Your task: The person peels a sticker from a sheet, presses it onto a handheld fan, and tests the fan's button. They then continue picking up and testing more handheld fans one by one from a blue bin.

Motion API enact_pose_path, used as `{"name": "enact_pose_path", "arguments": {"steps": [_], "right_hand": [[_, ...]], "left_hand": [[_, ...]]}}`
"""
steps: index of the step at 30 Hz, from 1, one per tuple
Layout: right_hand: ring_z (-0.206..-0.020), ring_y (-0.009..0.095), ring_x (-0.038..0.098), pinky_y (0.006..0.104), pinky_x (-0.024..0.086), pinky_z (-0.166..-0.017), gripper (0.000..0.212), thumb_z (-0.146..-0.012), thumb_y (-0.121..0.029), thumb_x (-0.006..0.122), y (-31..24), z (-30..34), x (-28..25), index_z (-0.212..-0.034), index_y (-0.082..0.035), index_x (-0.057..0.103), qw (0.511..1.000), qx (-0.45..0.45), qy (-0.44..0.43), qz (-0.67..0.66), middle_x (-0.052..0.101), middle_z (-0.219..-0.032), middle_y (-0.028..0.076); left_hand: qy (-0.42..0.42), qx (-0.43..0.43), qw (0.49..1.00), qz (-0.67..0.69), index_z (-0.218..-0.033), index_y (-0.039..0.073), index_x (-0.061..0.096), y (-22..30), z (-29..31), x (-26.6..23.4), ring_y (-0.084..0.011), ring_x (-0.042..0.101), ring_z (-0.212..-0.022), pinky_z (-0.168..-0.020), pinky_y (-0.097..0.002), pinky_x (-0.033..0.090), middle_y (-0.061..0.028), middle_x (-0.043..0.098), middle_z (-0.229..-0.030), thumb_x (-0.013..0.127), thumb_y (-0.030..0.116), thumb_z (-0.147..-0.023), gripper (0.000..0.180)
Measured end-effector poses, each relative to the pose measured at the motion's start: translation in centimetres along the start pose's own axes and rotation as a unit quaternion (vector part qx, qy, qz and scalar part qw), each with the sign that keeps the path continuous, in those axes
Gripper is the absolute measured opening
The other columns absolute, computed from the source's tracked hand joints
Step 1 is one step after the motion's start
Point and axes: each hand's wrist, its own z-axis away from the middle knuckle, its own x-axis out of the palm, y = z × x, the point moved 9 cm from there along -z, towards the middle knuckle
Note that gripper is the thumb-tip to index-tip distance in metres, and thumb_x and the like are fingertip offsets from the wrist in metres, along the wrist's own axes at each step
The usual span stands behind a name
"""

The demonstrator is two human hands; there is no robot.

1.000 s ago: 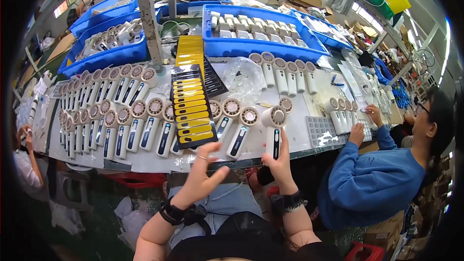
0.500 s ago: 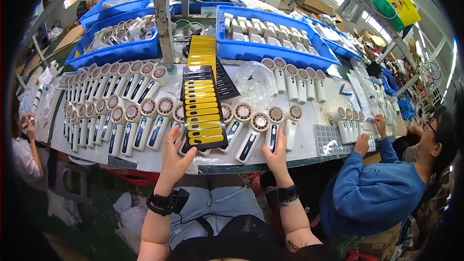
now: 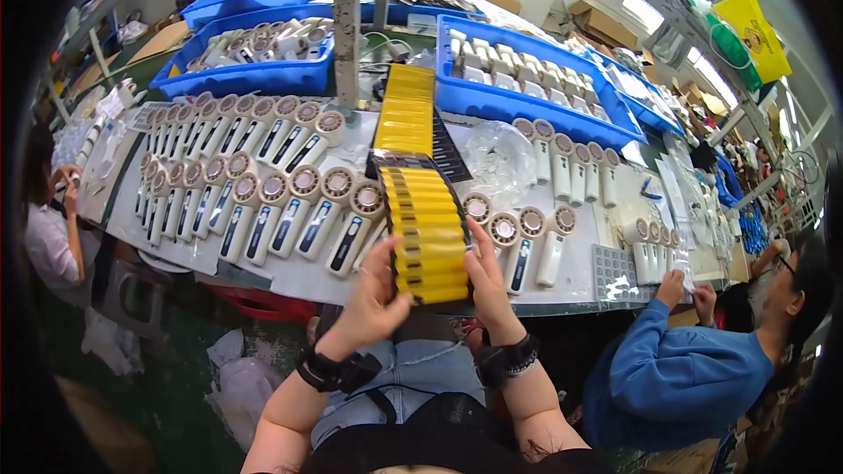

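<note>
A long sheet of yellow and black labels [image 3: 428, 237] bends up off the table toward me, its near end raised between my hands. My left hand [image 3: 373, 294] is closed on its left edge, thumb in front and fingers partly behind it. At the right edge, my right hand [image 3: 490, 285] grips it too. Farther back, the same run of yellow label sheets [image 3: 405, 110] lies across a darker sheet [image 3: 450, 154]. White handheld fans stand on both sides; one fan with a dark front panel [image 3: 520, 263] is just right of my right hand. The sheet hides some fans behind it.
Rows of handheld fans [image 3: 299, 224] fill the left of the table [image 3: 580, 250]. Blue bins [image 3: 544, 110] of white parts stand behind, beside a metal post [image 3: 348, 35]. Clear plastic bags [image 3: 500, 158] lie centre-right. A person in a blue top [image 3: 685, 360] works at right.
The label sheet's near end has risen from over the fans and curves toward me. Both hands have come closer together onto its edges. My view has shifted a little to the left.
</note>
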Motion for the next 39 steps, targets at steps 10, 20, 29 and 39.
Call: {"name": "enact_pose_path", "arguments": {"steps": [10, 20, 29, 39], "right_hand": [[-0.099, 0.015, 0.056, 0.0284, 0.046, -0.086, 0.067, -0.087, 0.005, 0.050, 1.1, 2.5, 1.7, -0.144, -0.004, 0.017, 0.996, -0.006, -0.076, -0.039, 0.058, -0.110, 0.010], [-0.090, 0.022, 0.057, 0.0301, 0.048, -0.075, 0.048, -0.073, 0.008, 0.063, -5.9, 5.5, 4.7, -0.119, -0.003, 0.056, 0.892, -0.262, -0.023, 0.369, 0.060, -0.105, 0.011], [-0.087, 0.026, 0.058, 0.0333, 0.049, -0.074, 0.030, -0.066, 0.001, 0.072, -8.0, 4.7, 9.3, -0.095, -0.005, 0.068, 0.805, -0.414, -0.094, 0.413, 0.063, -0.097, 0.007], [-0.085, 0.025, 0.059, 0.0315, 0.048, -0.075, 0.020, -0.070, 0.002, 0.070, -6.8, 5.3, 7.9, -0.088, -0.003, 0.064, 0.858, -0.361, -0.067, 0.359, 0.063, -0.094, 0.008]], "left_hand": [[0.104, -0.100, 0.985, 0.095, -0.144, 0.007, 0.014, -2.1, 3.2, -2.7, -0.0182, 0.055, -0.109, -0.089, -0.0298, 0.046, -0.0137, 0.050, -0.127, 0.057, 0.000, -0.087, 0.071], [0.101, -0.138, 0.983, 0.065, -0.111, -0.002, 0.054, -0.6, 1.6, -3.3, -0.0095, 0.059, -0.088, -0.078, -0.0245, 0.048, -0.0060, 0.064, -0.101, 0.050, 0.013, -0.095, 0.022], [-0.065, -0.067, 0.981, -0.173, -0.105, -0.001, 0.056, 1.9, 3.0, -0.9, -0.0061, 0.053, -0.080, -0.070, -0.0244, 0.045, -0.0042, 0.063, -0.091, 0.052, 0.013, -0.094, 0.018], [-0.058, -0.096, 0.975, -0.192, -0.097, -0.001, 0.059, 0.2, 3.7, -0.5, -0.0042, 0.051, -0.073, -0.064, -0.0228, 0.044, -0.0003, 0.062, -0.082, 0.052, 0.012, -0.093, 0.015]]}}
